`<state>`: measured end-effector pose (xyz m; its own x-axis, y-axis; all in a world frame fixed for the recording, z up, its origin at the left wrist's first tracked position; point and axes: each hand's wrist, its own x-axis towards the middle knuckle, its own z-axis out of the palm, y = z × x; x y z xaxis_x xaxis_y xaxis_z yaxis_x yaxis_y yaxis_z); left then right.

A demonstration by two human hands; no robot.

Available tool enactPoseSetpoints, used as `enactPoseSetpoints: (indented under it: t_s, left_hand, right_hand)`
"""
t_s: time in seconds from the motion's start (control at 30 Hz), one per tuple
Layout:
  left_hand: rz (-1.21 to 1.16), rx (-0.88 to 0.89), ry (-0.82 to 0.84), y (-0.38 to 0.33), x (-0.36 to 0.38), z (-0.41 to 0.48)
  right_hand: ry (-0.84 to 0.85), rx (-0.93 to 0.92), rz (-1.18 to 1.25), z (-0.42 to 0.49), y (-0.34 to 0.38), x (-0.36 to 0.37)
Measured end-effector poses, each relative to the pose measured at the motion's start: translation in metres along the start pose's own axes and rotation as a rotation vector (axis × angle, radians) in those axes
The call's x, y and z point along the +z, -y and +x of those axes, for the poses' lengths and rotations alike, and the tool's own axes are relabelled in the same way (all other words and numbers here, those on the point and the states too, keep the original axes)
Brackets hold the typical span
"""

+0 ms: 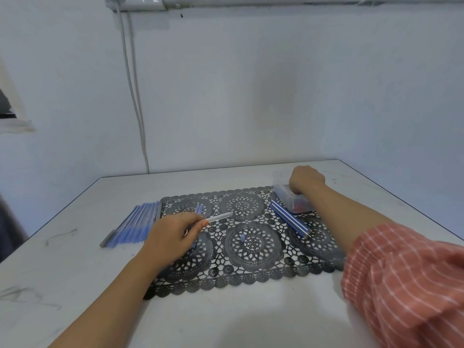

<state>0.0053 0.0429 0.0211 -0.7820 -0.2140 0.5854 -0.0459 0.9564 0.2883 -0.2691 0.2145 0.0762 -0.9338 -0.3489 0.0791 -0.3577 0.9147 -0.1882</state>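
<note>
Both busy: my left hand [173, 234] pinches a clear pen barrel [219, 217], my right hand [305, 180] dips into the box [300, 205], grip hidden.

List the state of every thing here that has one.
left hand: holds the clear tube
clear tube: held, angled over the lace mat
right hand: fingers in the plastic box, grasp hidden
plastic box: open, on the mat
striped sticks: bundled, lying beside the box
blue pens: in a row, left of the mat
small cap: loose on the mat
</note>
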Motion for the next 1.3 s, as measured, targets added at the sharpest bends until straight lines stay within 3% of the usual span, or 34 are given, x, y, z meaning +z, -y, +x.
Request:
enactPoseSetpoints:
  t_s: [0.2,0.4,0.57,0.7,0.87,0.97,1.03,1.13,1.23,1.3]
  left_hand:
    - [0.007,0.007,0.006,0.0,0.0,0.0]
    - [0.011,-0.004,-0.009,0.0,-0.001,-0.001]
    - [-0.004,-0.042,-0.001,-0.002,-0.001,-0.002]
    - [-0.011,-0.074,-0.007,-0.004,-0.003,-0.004]
    - [-0.018,-0.094,-0.007,-0.006,-0.004,-0.005]
    - [-0.02,-0.083,-0.008,-0.006,-0.004,-0.005]
    - [-0.027,-0.071,-0.006,-0.006,-0.003,-0.006]
    - [-0.034,-0.066,-0.007,-0.005,-0.003,-0.006]
    - [-0.04,-0.069,-0.008,-0.006,-0.003,-0.005]
    - [-0.035,-0.064,-0.008,-0.006,-0.004,-0.004]
  right_hand:
    - [-0.016,0.016,0.101,-0.001,-0.001,-0.002]
    - [-0.227,0.015,0.372,-0.01,0.008,-0.014]
    - [-0.314,-0.195,0.698,-0.029,0.027,-0.018]
    - [-0.222,-0.265,1.004,-0.057,0.032,-0.019]
    - [0.115,-0.265,1.261,-0.094,0.033,-0.009]
    - [0.26,-0.277,1.268,-0.11,0.031,0.005]
    - [0.255,-0.3,1.233,-0.118,0.03,0.011]
    - [0.077,-0.406,0.962,-0.124,0.026,0.017]
    - [-0.209,-0.603,0.439,-0.12,0.019,0.025]
    - [-0.385,-0.739,0.3,-0.114,0.017,0.03]
